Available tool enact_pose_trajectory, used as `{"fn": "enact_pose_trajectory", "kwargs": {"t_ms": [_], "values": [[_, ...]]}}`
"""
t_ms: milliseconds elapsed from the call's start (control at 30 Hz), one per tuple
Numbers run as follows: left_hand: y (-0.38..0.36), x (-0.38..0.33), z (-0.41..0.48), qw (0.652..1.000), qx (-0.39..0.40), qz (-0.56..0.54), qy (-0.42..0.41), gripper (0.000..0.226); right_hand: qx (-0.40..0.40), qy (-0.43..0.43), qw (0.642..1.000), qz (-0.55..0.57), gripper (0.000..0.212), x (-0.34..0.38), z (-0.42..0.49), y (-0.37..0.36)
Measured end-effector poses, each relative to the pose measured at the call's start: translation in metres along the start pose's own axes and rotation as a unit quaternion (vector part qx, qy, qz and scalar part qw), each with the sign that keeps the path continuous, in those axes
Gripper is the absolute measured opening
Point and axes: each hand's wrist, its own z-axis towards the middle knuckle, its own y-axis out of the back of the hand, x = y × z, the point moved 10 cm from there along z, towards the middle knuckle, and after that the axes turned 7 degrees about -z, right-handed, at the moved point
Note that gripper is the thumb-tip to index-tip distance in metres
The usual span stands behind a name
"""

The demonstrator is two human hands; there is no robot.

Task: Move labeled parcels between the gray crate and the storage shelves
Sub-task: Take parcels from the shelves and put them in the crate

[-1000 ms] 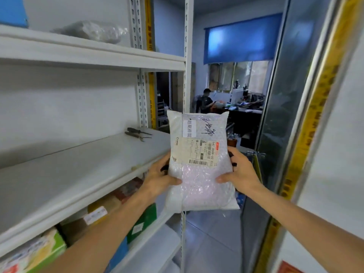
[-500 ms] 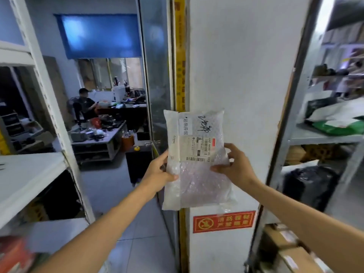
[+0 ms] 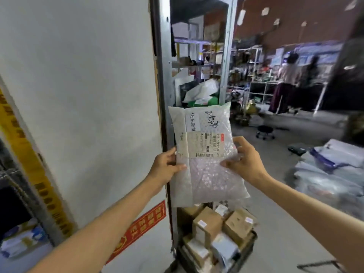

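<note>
A white bubble-wrap parcel (image 3: 204, 154) with a printed label and handwriting is held upright at chest height in the middle of the view. My left hand (image 3: 166, 167) grips its left edge, thumb on the front. My right hand (image 3: 243, 161) grips its right edge the same way. Below the parcel, on the floor, a dark crate (image 3: 246, 247) holds several cardboard boxes and other parcels. Behind the parcel a metal storage shelf (image 3: 224, 56) carries white, green and black bags.
A white pillar (image 3: 88, 95) with a red sign (image 3: 145, 223) fills the left. A pile of bagged parcels (image 3: 331, 170) lies on the floor at right, beyond a small black stool (image 3: 265, 132). Two people stand at far shelves at back right.
The view has swung right, from the white shelf and office doorway past the pillar to the warehouse floor. Both hands kept the same hold on the parcel. The crate came into view.
</note>
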Motion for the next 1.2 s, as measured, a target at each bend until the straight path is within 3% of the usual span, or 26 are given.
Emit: {"fn": "enact_pose_trajectory", "kwargs": {"t_ms": [267, 600, 967, 1200], "values": [[-0.104, 0.033, 0.089, 0.995, 0.093, -0.039, 0.024, 0.066, -0.089, -0.085, 0.992, -0.026, 0.051, -0.1, 0.017, 0.059], [-0.191, 0.105, 0.2, 0.976, 0.201, -0.047, 0.069, 0.062, -0.159, -0.176, 0.968, -0.083, 0.058, -0.199, 0.057, 0.081], [-0.251, 0.243, 0.3, 0.942, 0.292, -0.003, 0.163, 0.063, -0.168, -0.302, 0.936, -0.073, 0.06, -0.323, 0.088, 0.03], [-0.26, 0.393, 0.272, 0.934, 0.248, 0.027, 0.258, 0.058, -0.12, -0.404, 0.905, -0.057, 0.06, -0.448, 0.032, -0.045]]}}
